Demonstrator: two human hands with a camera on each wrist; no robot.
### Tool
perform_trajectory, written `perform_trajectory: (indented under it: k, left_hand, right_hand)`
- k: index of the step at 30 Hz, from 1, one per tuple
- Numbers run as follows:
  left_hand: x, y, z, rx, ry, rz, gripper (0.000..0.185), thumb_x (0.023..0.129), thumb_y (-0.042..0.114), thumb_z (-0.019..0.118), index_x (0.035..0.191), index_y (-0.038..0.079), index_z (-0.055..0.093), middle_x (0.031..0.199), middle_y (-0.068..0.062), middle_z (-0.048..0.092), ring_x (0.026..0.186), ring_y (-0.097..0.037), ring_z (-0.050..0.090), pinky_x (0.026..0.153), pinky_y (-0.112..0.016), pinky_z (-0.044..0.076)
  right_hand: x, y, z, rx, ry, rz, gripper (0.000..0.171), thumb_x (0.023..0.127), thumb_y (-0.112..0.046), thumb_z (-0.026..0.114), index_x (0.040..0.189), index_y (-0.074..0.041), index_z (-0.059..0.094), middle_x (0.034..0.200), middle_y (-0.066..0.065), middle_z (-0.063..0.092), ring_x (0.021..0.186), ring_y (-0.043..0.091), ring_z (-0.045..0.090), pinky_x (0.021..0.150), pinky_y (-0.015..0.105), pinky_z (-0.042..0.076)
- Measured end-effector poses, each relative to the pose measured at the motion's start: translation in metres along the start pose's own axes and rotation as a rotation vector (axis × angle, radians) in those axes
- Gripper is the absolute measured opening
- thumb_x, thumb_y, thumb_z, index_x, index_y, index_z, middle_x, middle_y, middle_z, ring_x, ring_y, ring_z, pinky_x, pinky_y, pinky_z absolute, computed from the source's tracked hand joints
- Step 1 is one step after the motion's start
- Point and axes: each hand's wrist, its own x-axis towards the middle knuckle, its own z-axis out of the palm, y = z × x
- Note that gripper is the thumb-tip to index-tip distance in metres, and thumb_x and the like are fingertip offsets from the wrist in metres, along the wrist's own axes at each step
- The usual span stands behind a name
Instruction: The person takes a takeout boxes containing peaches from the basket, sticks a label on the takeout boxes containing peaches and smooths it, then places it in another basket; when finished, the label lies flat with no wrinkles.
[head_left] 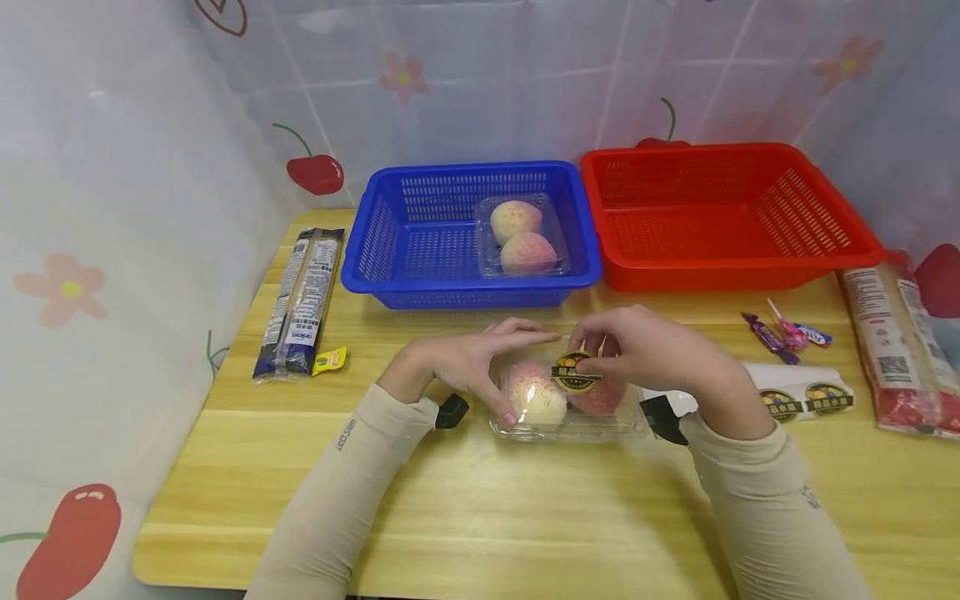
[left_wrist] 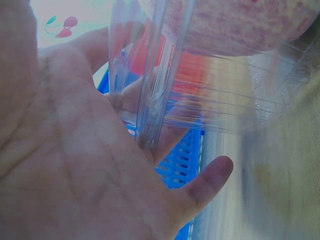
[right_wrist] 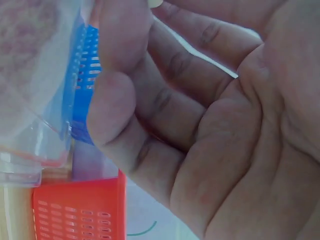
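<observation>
A clear plastic clamshell box (head_left: 585, 429) holding two pink-and-yellow peaches (head_left: 536, 400) lies on the table. Around its left end, my left hand (head_left: 468, 362) holds it, thumb at the front and fingers toward the back. The left wrist view shows the box's ridged rim (left_wrist: 152, 95) against that hand. My right hand (head_left: 660, 350) pinches a black-and-gold round sticker (head_left: 576, 375) with a crosswise band, low over the lid. In the right wrist view its fingers are curled, close to the box wall (right_wrist: 50, 135).
Behind stand a blue basket (head_left: 472, 292) with another peach box (head_left: 558, 237) and a red basket (head_left: 735, 275). A strip of stickers (head_left: 802, 396) and several candies (head_left: 791, 333) lie right. Long packets (head_left: 300, 304) (head_left: 900, 350) flank the table; a yellow candy (head_left: 330, 361) lies left.
</observation>
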Motion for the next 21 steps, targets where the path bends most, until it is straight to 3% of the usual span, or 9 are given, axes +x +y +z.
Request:
perform_trajectory:
  k: [8, 15, 21]
  left_hand:
    - [-0.001, 0.000, -0.001, -0.012, -0.003, 0.000, 0.117, 0.071, 0.033, 0.094, 0.162, 0.027, 0.021, 0.162, -0.001, 0.014, 0.145, -0.013, 0.012, 0.118, -0.045, 0.018]
    - [-0.001, 0.000, -0.001, -0.017, 0.001, 0.005, 0.117, 0.071, 0.032, 0.094, 0.162, 0.028, 0.021, 0.162, 0.000, 0.014, 0.145, -0.013, 0.013, 0.117, -0.045, 0.019]
    - [0.000, -0.001, 0.000, -0.025, -0.002, 0.000, 0.118, 0.071, 0.032, 0.094, 0.162, 0.027, 0.021, 0.162, 0.000, 0.014, 0.145, -0.013, 0.013, 0.118, -0.045, 0.018]
  right_hand:
    - [0.006, -0.004, 0.007, -0.018, -0.031, 0.046, 0.012, 0.088, -0.011, 0.079, 0.097, -0.016, 0.072, 0.076, -0.006, 0.064, 0.069, 0.016, 0.060, 0.063, 0.034, 0.051]
    - [0.005, -0.009, 0.010, -0.048, 0.007, 0.080, 0.018, 0.088, -0.013, 0.080, 0.098, -0.011, 0.065, 0.080, -0.001, 0.060, 0.070, 0.016, 0.056, 0.062, 0.034, 0.048]
    - [0.006, -0.013, 0.012, -0.086, -0.010, 0.025, 0.012, 0.089, -0.003, 0.073, 0.088, -0.014, 0.067, 0.078, -0.004, 0.057, 0.068, 0.014, 0.052, 0.064, 0.033, 0.047]
